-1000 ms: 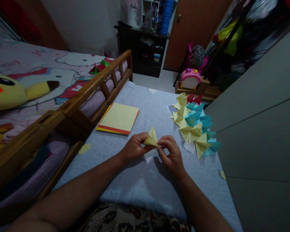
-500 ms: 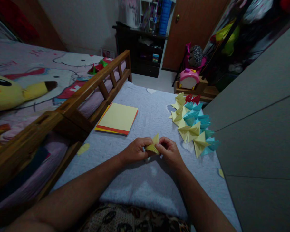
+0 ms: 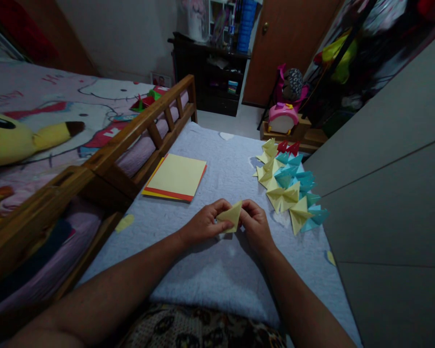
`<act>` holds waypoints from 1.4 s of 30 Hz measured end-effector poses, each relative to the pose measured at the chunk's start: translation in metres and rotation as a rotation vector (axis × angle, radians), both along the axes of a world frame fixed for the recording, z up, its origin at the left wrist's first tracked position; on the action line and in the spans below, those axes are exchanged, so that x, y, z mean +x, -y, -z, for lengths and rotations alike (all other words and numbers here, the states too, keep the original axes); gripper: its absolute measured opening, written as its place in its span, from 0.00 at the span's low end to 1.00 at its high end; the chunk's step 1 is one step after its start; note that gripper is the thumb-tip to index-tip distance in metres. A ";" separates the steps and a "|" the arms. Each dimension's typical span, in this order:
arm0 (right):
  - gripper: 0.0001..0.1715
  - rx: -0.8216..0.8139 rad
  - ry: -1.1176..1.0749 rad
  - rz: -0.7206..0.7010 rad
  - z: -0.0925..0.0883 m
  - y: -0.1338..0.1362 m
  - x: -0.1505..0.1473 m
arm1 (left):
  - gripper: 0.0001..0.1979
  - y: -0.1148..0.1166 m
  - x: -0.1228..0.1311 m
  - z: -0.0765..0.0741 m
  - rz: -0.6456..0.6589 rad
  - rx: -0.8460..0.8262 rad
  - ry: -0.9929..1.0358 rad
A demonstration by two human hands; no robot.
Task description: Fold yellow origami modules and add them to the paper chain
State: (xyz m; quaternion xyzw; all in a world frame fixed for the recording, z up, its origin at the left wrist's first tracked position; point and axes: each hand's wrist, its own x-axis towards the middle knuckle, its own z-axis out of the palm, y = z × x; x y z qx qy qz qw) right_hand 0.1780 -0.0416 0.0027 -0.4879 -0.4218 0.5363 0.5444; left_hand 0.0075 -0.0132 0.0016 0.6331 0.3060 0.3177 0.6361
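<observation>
A small folded yellow paper piece (image 3: 232, 216) is held between both my hands just above the grey-blue blanket (image 3: 210, 270). My left hand (image 3: 205, 224) pinches its left side with closed fingers. My right hand (image 3: 255, 223) pinches its right side, fingers closed too. A stack of square paper sheets (image 3: 176, 177), yellow on top with red and orange edges, lies on the blanket to the left of my hands. A pile of folded yellow, cyan and red paper pieces (image 3: 290, 186) lies to the right, beside the grey wall panel.
A wooden bed rail (image 3: 123, 145) runs along the left, with a yellow plush toy (image 3: 18, 137) on the bed behind it. A grey cabinet wall (image 3: 395, 193) borders the right. A dark shelf unit (image 3: 213, 72), a brown door and a pink toy (image 3: 282, 118) stand at the back.
The yellow piece stood up as a pointed shape between my fingers; now it is pressed flatter and turned, and both hands have closed in around it.
</observation>
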 end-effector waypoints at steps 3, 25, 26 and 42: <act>0.12 0.027 0.022 0.028 0.002 0.000 0.002 | 0.24 0.000 0.000 0.000 0.002 -0.026 -0.034; 0.13 0.076 0.113 -0.061 0.002 0.003 0.003 | 0.18 -0.005 0.001 0.007 0.000 -0.159 -0.130; 0.12 0.072 0.131 -0.072 0.003 0.003 0.003 | 0.18 -0.005 0.002 0.007 -0.018 -0.154 -0.132; 0.14 0.079 0.185 -0.001 -0.004 0.002 0.008 | 0.13 -0.004 0.002 0.001 0.105 -0.167 -0.176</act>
